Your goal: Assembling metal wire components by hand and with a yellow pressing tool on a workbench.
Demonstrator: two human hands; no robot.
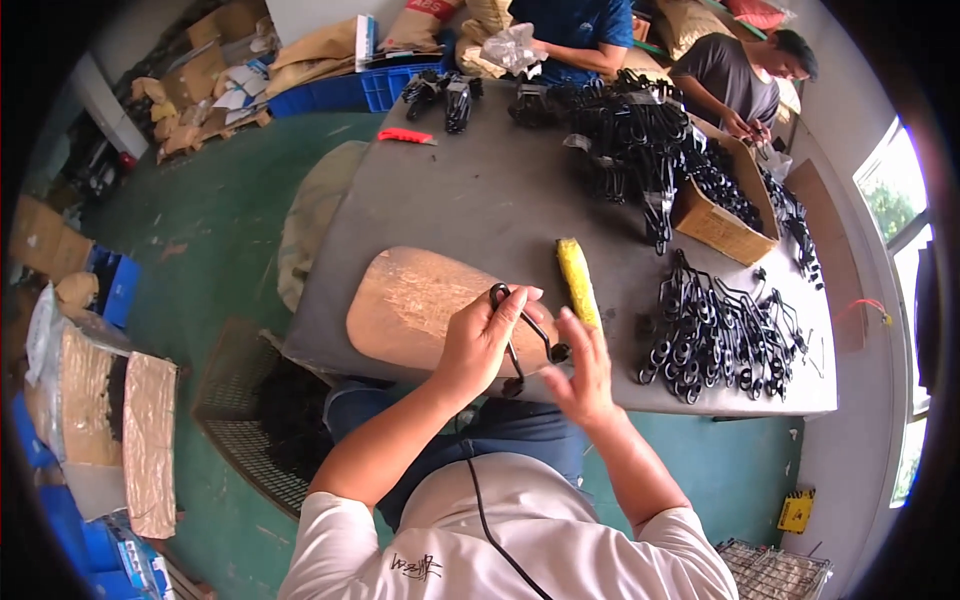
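Observation:
My left hand [478, 338] is closed on a black bent metal rod [513, 355], above the near edge of the table. The rod has a loop at its top and thick dark ends at the bottom. Beside its right end, my right hand [586, 372] has its fingers apart and grips nothing; whether it touches the rod, I cannot tell. Under the hands lies a worn wooden board [390, 300] with rounded corners. Just beyond my right hand is a long yellow bar-shaped thing [575, 275].
Black bent rods [715, 330] lie spread at the right of the grey table [470, 190]. A cardboard box [715, 220] of small black parts and bundled rods [625, 125] stand farther back. Two people work beyond. A mesh crate [235, 430] is at the lower left.

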